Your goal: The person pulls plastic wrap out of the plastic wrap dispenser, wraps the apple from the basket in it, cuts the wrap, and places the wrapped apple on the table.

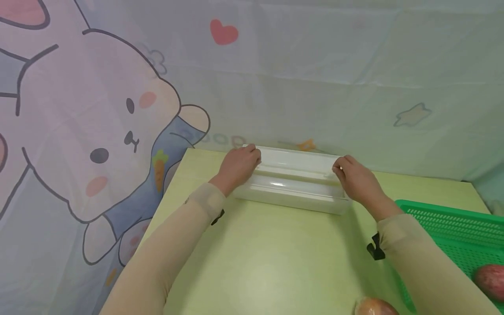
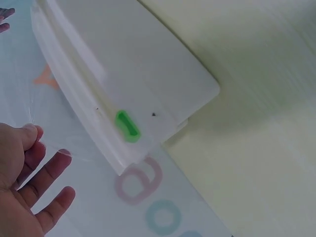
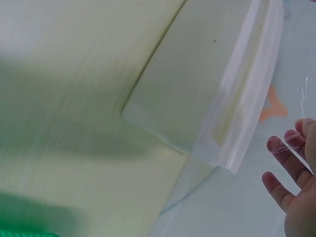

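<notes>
You have a pale yellow-green table (image 1: 260,258) in front of you, backed by a printed curtain (image 1: 315,65) with a large cartoon rabbit that also covers the left side. The table's far edge runs along the curtain, and its left edge slants down toward you. Close to that far edge lies a long white box (image 1: 291,201), with a small green piece (image 2: 127,126) showing near one end in the left wrist view. Tabletop stretches from the box's near side toward you, between your forearms. On your right, a green basket (image 1: 445,208) holding a reddish fruit (image 1: 490,280) bounds that side; a round orange-brown item (image 1: 376,307) sits at the bottom border. Your hands are above the box's two ends. Thumb and forefinger of your left hand (image 1: 239,165) pinch thin clear film (image 3: 306,89), and your right hand (image 1: 356,178) pinches it likewise; the remaining fingers spread loosely.
</notes>
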`<move>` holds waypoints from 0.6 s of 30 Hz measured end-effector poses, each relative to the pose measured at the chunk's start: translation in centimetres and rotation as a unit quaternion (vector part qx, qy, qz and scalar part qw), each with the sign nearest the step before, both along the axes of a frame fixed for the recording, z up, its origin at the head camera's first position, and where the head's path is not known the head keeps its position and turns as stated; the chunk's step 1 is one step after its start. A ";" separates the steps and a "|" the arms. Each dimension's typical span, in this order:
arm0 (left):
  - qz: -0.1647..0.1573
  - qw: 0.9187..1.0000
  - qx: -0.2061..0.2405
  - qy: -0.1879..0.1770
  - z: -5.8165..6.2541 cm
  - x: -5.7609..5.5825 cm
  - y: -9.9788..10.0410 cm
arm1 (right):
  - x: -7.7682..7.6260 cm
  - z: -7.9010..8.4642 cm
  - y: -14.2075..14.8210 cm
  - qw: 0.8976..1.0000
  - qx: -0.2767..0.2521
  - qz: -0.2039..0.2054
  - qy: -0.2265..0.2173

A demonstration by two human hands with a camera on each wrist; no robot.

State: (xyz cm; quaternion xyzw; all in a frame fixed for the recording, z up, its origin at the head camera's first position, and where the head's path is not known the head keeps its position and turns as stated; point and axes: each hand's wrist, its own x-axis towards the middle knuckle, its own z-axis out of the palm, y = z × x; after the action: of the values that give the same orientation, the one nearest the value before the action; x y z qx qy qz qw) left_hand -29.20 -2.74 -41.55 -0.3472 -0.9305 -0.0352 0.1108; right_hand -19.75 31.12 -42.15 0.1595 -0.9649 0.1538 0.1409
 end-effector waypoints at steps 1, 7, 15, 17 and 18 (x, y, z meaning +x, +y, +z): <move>0.000 1.000 0.000 0.002 0.2 0.1 0.0 | 0.0 0.1 0.0 1.000 0.001 -0.001 0.000; 0.000 1.000 0.006 0.001 0.5 0.2 0.0 | 0.5 0.7 0.0 0.999 -0.010 -0.014 -0.042; 0.008 1.000 0.011 -0.021 0.9 0.3 0.0 | 0.7 -0.2 0.2 0.994 -0.033 -0.029 -0.096; 0.008 1.000 0.014 -0.025 1.0 0.3 0.1 | 0.8 -0.4 0.2 0.996 -0.023 -0.027 -0.086; 0.007 1.000 0.016 -0.026 1.0 0.4 0.2 | 0.8 -0.5 0.2 0.996 -0.021 -0.024 -0.078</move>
State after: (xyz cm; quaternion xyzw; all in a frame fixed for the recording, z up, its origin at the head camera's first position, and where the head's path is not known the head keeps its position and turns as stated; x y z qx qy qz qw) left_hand -28.85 -2.56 -40.55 -0.3378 -0.9349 -0.0580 0.0920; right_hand -18.94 31.31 -42.62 0.1207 -0.9730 0.1828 0.0721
